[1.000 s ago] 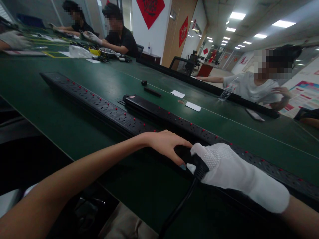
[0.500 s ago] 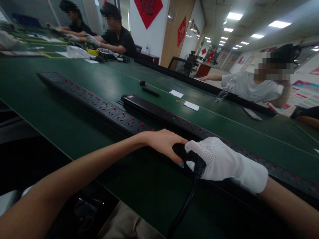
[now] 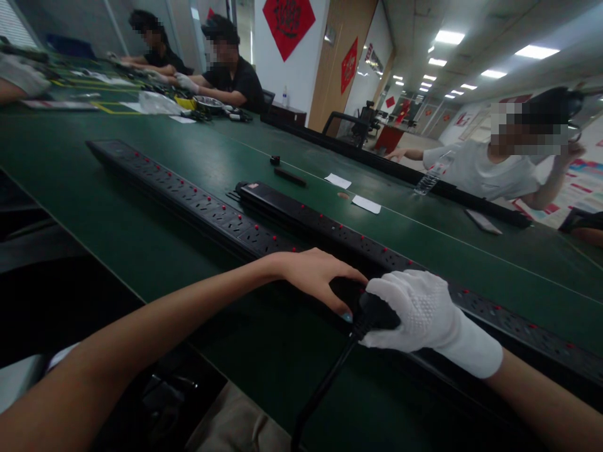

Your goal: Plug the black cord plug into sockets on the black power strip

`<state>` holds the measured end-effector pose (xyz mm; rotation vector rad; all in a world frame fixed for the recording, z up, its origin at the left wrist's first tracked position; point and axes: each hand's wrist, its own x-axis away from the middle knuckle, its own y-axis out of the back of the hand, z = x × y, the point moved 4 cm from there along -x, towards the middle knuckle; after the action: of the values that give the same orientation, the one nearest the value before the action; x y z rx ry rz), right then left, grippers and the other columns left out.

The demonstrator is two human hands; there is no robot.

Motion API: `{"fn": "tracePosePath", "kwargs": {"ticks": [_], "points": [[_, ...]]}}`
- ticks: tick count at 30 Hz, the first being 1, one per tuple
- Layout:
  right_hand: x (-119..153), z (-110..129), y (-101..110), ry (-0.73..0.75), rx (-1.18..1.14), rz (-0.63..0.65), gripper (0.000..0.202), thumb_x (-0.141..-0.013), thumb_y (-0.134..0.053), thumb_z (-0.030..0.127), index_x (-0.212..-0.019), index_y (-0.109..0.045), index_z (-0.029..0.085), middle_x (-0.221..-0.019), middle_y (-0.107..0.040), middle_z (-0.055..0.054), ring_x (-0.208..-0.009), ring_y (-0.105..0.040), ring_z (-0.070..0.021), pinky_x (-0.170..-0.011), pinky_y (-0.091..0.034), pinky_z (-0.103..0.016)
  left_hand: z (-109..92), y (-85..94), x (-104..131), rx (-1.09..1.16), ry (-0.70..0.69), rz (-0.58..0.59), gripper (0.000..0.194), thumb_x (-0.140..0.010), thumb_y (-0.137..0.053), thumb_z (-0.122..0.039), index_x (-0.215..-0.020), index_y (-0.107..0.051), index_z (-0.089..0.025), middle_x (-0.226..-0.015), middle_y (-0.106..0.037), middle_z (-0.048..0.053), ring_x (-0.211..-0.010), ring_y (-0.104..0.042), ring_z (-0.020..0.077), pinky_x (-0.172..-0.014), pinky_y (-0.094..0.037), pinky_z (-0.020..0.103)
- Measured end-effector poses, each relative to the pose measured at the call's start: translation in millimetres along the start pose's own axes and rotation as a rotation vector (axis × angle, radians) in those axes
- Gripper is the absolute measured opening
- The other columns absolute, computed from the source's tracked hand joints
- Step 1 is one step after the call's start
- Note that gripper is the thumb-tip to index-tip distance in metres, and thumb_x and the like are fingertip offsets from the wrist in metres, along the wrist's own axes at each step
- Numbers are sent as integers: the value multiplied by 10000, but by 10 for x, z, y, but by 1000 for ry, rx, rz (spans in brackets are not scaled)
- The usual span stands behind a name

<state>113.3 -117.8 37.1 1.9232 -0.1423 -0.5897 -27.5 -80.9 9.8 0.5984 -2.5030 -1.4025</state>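
A long black power strip [image 3: 176, 193] with red lights and rows of sockets lies at a slant along the near side of the table. My bare left hand [image 3: 320, 279] rests across it, thumb on the near edge and fingers over the far side. In a white dotted glove, my right hand [image 3: 414, 311] is shut on a black power plug [image 3: 377, 312] at the strip, just right of my left thumb. The plug's thick cord [image 3: 325, 386] hangs down toward me. Whether its pins are in a socket is hidden.
Behind lies a second black power strip [image 3: 311, 220]. Farther back are a small black block [image 3: 275, 161], a dark bar [image 3: 289, 176], white paper slips [image 3: 366, 204] and a clear bottle [image 3: 432, 176]. A person in white [image 3: 499, 169] sits opposite; others work at the far left.
My right hand has turned the plug, so its cord now slants down to the left. My left hand keeps its place on the power strip. The view has shifted slightly.
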Motion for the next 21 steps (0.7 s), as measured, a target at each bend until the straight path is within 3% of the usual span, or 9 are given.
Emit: {"fn": "tracePosePath", "kwargs": {"ticks": [5, 10, 12, 16, 18, 21], "points": [[-37, 248, 84, 18, 383, 17, 357, -767, -452, 511, -781, -607, 190, -499, -508, -16, -399, -446, -153, -426, -202, -276, 2, -2, 14, 16, -13, 8, 613, -744, -519, -506, -1272, -371, -233, -1249, -487, 22, -1082, -483, 190, -885, -325, 296], [-6, 467, 108, 14, 499, 32, 233, -773, -425, 247, -896, -616, 195, -457, -465, -21, -358, -418, -158, -408, -170, -281, 10, -14, 12, 11, 0, -4, 605, -739, -528, -486, -1269, -371, -240, -1283, -455, 19, -1128, -445, 201, -919, -301, 325], [13, 466, 94, -8, 445, 8, 229, -760, -429, 209, -900, -610, 205, -471, -480, -22, -364, -433, -164, -404, -183, -278, 12, -17, 12, -3, 3, -11, 594, -740, -528, -475, -1267, -375, -245, -1277, -461, 16, -1123, -449, 200, -912, -307, 332], [25, 263, 23, -168, 126, -19, 135, -785, -468, 288, -761, -573, 207, -511, -523, 1, -400, -488, -145, -406, -255, -264, 13, -12, 22, -1, -12, -13, 593, -739, -522, -494, -1258, -389, -240, -1243, -492, 17, -1067, -490, 199, -881, -329, 323], [36, 163, 9, -169, -37, -73, 89, -761, -533, 286, -783, -543, 201, -553, -568, 17, -453, -535, -131, -448, -322, -253, 12, -9, 28, 3, -23, -10, 605, -737, -515, -520, -1256, -394, -235, -1237, -496, 20, -1063, -494, 201, -876, -330, 320], [69, 66, 9, -135, -181, -107, 176, -720, -597, 239, -867, -506, 204, -626, -616, 27, -518, -574, -118, -507, -377, -237, 14, -8, 34, -1, -29, -14, 618, -739, -501, -544, -1259, -394, -228, -1239, -495, 25, -1079, -484, 207, -877, -327, 321]]}}
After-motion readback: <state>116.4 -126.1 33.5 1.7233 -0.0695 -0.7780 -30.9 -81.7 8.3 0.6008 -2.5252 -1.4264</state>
